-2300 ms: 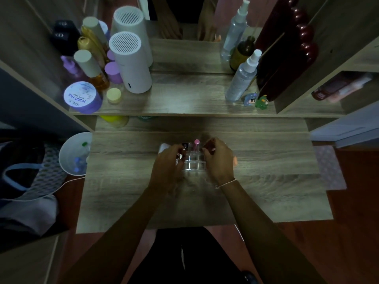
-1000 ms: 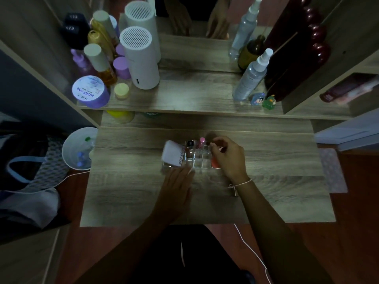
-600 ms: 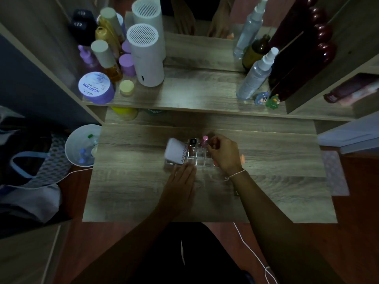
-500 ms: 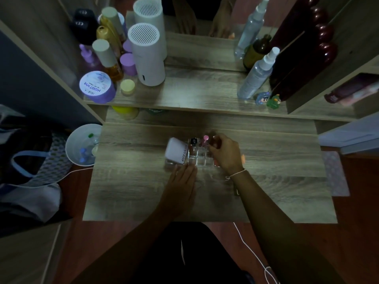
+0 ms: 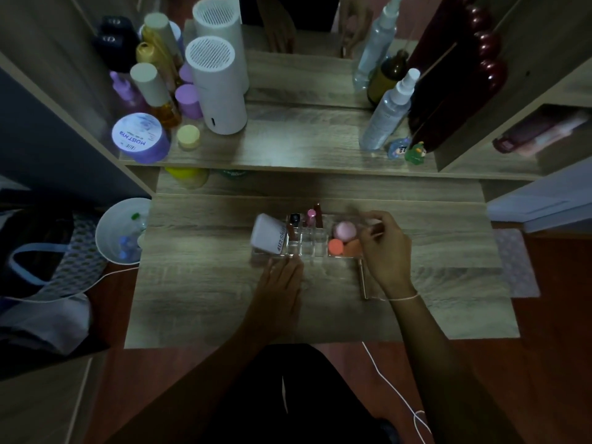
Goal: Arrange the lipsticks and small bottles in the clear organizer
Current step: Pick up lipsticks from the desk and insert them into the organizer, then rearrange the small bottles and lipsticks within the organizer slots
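A purple jar [image 5: 140, 138], a white perforated cylinder [image 5: 216, 85] and a clear spray bottle [image 5: 388, 111] stand on the wooden shelf [image 5: 288, 149], with a white bowl [image 5: 120, 230] left of the table [image 5: 205, 283].

i can't tell what my right hand [image 5: 386, 248] pinches; its fingertips blur. it covers the clear organizer [image 5: 307, 248]'s right end. my left hand [image 5: 282, 283] hides the front edge. the white tube [image 5: 269, 235]'s lettering is partly unreadable.
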The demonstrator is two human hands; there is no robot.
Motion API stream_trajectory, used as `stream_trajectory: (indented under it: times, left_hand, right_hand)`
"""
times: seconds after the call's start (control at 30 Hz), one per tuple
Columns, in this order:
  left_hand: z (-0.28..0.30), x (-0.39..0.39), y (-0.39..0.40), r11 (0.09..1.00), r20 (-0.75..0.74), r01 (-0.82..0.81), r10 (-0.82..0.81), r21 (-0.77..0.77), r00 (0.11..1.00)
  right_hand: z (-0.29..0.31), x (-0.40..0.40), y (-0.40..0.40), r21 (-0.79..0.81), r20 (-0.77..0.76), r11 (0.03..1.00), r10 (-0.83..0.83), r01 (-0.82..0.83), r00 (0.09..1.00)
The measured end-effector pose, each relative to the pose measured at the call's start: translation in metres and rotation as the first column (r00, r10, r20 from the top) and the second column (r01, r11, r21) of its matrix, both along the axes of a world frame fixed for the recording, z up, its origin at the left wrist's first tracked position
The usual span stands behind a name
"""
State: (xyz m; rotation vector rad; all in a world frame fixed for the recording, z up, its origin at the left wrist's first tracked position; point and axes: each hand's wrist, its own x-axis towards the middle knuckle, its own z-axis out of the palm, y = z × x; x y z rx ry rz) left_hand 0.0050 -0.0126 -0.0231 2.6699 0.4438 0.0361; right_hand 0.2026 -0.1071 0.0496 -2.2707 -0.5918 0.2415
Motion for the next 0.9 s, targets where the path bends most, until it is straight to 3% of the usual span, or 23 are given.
stream_trajectory:
  times: [0.1,0.23,0.47,0.7,0.9]
  left_hand:
    - [0.001,0.002,-0.003,1.000,-0.015,0.029,-0.029,0.008,0.999]
    - [-0.003,0.007,-0.011,0.999,-0.024,0.052,-0.052,0.007,0.998]
    - [-0.006,0.012,-0.024,0.999,-0.017,0.051,-0.051,0.010,0.999]
    - [-0.007,0.007,-0.026,1.000,-0.071,-0.017,0.017,-0.005,0.997]
    - [-0.005,0.004,-0.022,0.995,-0.036,-0.091,0.090,-0.045,0.995]
  right_hand:
    - [-0.002,0.003,-0.026,-0.010,0.029,0.993,-0.120,0.120,0.992]
    - [-0.018,0.003,-0.055,-0.111,-0.065,0.974,-0.204,0.197,0.977]
    - [-0.051,-0.021,-0.064,-0.257,-0.279,0.963,-0.157,0.084,0.947]
    - [-0.071,-0.031,-0.063,-0.373,-0.252,0.924,-0.185,0.081,0.950]
    - [-0.070,-0.026,-0.076,-0.401,-0.350,0.916,-0.168,0.014,0.922]
